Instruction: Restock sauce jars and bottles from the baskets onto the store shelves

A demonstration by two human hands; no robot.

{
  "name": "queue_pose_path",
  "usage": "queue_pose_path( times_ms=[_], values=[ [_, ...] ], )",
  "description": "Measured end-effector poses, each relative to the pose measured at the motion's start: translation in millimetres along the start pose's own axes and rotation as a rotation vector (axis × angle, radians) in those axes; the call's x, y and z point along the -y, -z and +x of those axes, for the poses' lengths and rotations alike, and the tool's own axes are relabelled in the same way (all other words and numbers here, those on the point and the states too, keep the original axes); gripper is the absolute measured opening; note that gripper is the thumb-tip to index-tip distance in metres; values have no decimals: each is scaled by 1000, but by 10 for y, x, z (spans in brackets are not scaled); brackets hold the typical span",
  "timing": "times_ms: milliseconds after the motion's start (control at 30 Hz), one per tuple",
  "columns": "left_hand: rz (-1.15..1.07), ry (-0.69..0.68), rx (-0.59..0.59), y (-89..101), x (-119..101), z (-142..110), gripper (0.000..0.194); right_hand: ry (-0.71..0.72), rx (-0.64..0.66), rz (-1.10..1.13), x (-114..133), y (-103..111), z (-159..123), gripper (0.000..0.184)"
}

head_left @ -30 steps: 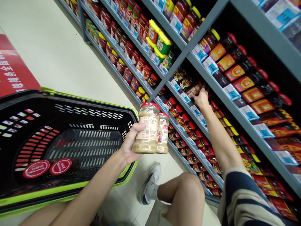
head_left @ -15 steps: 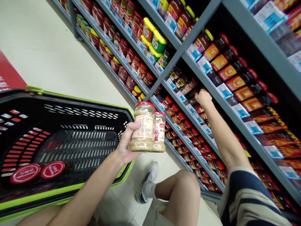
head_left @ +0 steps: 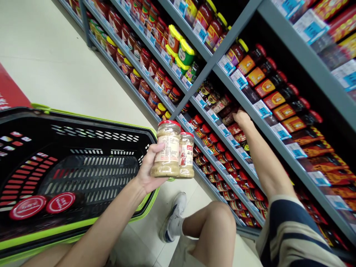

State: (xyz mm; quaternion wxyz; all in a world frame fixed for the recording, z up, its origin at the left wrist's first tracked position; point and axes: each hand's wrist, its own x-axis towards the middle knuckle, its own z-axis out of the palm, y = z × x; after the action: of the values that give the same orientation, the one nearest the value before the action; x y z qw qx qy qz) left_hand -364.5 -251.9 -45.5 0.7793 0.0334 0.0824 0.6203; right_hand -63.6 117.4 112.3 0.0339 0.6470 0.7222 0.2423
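Observation:
My left hand (head_left: 151,168) is closed around two glass jars of pale sauce, held upright side by side over the basket's right end. The larger-looking jar (head_left: 167,152) shows its back label; partly behind it, the other jar (head_left: 186,155) shows its front. Both have red lids. Stretched into a shelf on the right, my right hand (head_left: 242,118) has its fingers curled at the lid end of a similar sauce jar (head_left: 228,118) lying among others. Shadow and the jar partly hide those fingertips.
A black shopping basket (head_left: 83,130) with a lime rim stands at left, holding two red-lidded jars (head_left: 44,204). Grey shelves (head_left: 239,29) of sauce jars slant across the right. My bent leg (head_left: 214,230) and a white shoe (head_left: 175,215) are below.
My right hand has gone slightly deeper into the shelf, and more of the jar beside it shows. My left hand still holds the two jars; the view has shifted slightly.

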Motion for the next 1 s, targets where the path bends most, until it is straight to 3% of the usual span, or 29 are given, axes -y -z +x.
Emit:
queue_pose_path(
  times_ms=[167, 333, 533, 667, 833, 1000],
  values=[
    [29, 18, -25, 5, -2, -1, 48, 108, -35, 72, 202, 85, -214, 77],
    [27, 19, -50, 10, 2, 3, 50, 172, -312, 134, 514, -43, -743, 72],
    [35, 22, -51, -4, -5, 3, 48, 156, -462, 271, 715, -243, -1078, 62],
    [56, -4, -54, -30, -3, 4, 48, 148, -484, 334, 804, -246, -1366, 67],
    [42, 10, -39, -19, -9, 10, 47, 109, -537, 426, 956, -265, -2047, 83],
    [23, -10, -26, -6, -29, 0, 45, 201, -549, 408, 997, -342, -2453, 90]
  ],
)
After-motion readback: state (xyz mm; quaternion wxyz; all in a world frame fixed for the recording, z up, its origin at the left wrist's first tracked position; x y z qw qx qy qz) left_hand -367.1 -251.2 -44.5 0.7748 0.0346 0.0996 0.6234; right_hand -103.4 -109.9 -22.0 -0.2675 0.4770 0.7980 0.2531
